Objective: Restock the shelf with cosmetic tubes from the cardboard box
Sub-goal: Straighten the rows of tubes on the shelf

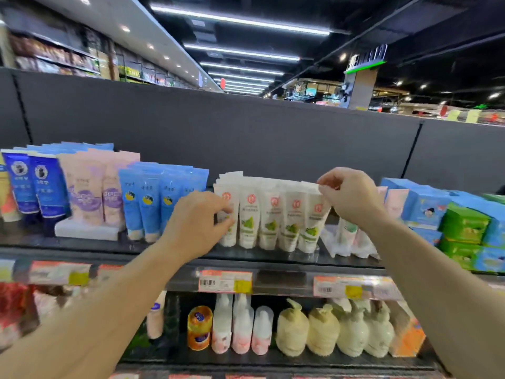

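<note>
Tubes: white tubes (269,217) stand in a row on the shelf (281,258).
Left hand (196,222): fingers curled on the leftmost tube.
Right hand (349,195): pinches the rightmost tube's crimped top.
Advice: press both ends inward gently, keeping labels forward.
Box: not visible.

I am in a shop: price labels (225,282) line the shelf edge (281,277) below my hands, packaged goods fill aisles (54,58) beyond, strip lights (240,20) overhead.

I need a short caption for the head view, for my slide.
Both hands, left hand and right hand, straighten white tubes on the shelf.
</note>
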`<state>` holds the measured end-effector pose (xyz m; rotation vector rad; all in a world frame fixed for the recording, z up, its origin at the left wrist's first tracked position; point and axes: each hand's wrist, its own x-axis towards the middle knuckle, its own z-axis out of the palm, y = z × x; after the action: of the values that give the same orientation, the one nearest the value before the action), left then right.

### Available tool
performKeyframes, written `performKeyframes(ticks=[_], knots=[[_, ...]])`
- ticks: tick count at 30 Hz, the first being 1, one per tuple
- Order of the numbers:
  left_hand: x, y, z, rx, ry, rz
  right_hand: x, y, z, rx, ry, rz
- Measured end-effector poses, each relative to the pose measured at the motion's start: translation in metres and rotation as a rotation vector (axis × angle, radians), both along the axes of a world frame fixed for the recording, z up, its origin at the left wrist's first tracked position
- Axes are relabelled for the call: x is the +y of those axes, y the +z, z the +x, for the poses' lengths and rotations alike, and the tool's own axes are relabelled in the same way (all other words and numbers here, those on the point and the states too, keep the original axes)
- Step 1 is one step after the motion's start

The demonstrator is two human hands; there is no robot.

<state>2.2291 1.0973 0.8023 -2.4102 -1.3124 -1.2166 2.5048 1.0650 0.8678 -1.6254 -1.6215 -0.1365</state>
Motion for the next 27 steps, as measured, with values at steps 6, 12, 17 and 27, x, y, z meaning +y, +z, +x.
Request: performKeyframes(ticks=[6, 12, 17, 27], knots=[[-0.009, -0.002, 0.024, 0.038, 0.016, -0.09, -0.001, 0.025, 0.034, -0.008, 0.032, 0.037], [-0.012, 0.018, 0.084, -0.016, -0.1, -0.12, -0.015, 0.035, 0.092, -0.058, -0.016, -0.167], [-0.015, 0.038, 0.145, -0.014, -0.18, -0.102, -0.028, 0.033, 0.132, -0.056, -0.101, -0.166], [-0.027, 0.031, 0.178, 0.031, -0.204, -0.044, -0.036, -0.004, 0.092, -0.015, 0.002, -0.017]])
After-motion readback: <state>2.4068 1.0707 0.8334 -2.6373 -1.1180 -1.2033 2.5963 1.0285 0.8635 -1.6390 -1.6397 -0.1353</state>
